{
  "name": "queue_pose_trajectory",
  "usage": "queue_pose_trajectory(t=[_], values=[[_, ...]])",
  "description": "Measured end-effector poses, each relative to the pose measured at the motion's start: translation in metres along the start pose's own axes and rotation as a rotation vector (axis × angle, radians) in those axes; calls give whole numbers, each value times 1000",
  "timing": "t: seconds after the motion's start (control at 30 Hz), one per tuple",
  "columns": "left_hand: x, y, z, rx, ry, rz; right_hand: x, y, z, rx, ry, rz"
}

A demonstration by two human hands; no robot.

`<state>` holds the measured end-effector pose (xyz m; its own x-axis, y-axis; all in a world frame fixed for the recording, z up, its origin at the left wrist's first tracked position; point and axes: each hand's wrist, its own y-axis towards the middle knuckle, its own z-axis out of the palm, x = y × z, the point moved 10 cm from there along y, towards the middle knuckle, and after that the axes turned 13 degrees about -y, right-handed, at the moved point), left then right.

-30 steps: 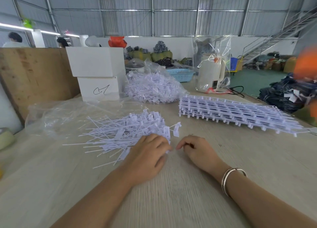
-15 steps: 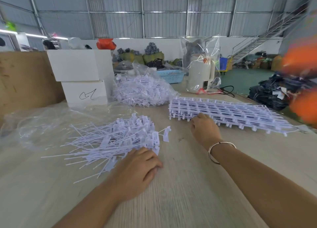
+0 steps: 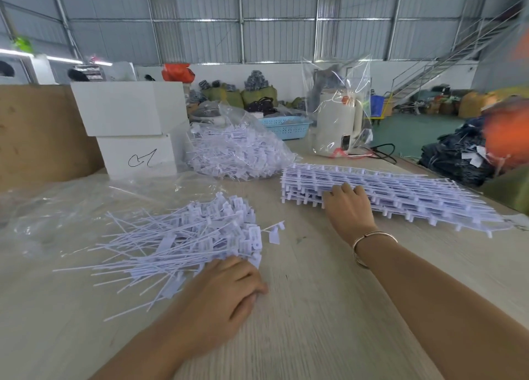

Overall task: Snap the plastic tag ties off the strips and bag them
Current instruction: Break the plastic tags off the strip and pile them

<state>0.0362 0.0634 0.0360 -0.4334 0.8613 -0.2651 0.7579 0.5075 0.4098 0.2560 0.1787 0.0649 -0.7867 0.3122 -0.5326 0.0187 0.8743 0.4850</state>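
While the left hand (image 3: 220, 299) rests loosely curled beside the loose tag ties (image 3: 183, 239), the right hand (image 3: 347, 208) takes the near edge of the stacked strips (image 3: 400, 193), fingers apparently curled over it; light, springy, brittle plastic, best held near the edge.

We see a pale surface (image 3: 315, 308) of matt wood grain. On it, the loose tag ties (image 3: 183, 242) and the stacked strips (image 3: 400, 196) beyond them look like smooth white plastic. Left of the ties lies a glossy, crinkled clear bag (image 3: 57, 208). A polished metal bangle (image 3: 372, 245) rings one wrist.
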Motion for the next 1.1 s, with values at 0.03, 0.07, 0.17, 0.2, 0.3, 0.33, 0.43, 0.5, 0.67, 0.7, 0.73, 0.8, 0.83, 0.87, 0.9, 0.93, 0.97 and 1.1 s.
queue_pose_trajectory(t=[0.03,0.07,0.17,0.2,0.3,0.33,0.43,0.5,0.67,0.7,0.73,0.8,0.83,0.87,0.9,0.93,0.97,1.1], values=[[-2,0,-1,0,1,2,-1,-1,0,-8,3,-3],[-6,2,-2,-7,-21,0,-1,-3,1,-11,8,-9],[-19,26,1,-43,-360,-100,-3,-5,3,-2,21,-23],[-21,41,5,-61,-518,-186,-4,-5,4,7,25,-29],[-8,86,43,-81,-1068,-649,-11,-2,5,31,128,-3],[-6,100,60,-109,-1299,-780,-14,-1,6,44,201,11],[2,140,93,-240,-1678,-958,-18,0,12,150,358,-11],[10,160,107,-333,-1799,-996,-20,-1,16,208,388,-31],[20,187,124,-414,-1888,-1024,-20,0,21,279,318,-95],[24,189,125,-444,-1897,-1031,-18,1,22,305,312,-110],[27,189,126,-474,-1904,-1041,-17,2,23,330,310,-118],[32,187,127,-530,-1872,-1057,-18,5,22,353,309,-129],[35,185,126,-544,-1820,-1058,-17,7,21,349,295,-141],[37,182,124,-547,-1753,-1051,-17,8,20,342,278,-152],[37,180,121,-538,-1679,-1047,-16,9,19,338,265,-156],[38,177,118,-531,-1610,-1042,-16,10,19,339,250,-162],[38,175,116,-527,-1554,-1043,-14,10,19,347,231,-178],[36,151,96,-531,-1383,-1067,-5,14,20,449,282,-260]])
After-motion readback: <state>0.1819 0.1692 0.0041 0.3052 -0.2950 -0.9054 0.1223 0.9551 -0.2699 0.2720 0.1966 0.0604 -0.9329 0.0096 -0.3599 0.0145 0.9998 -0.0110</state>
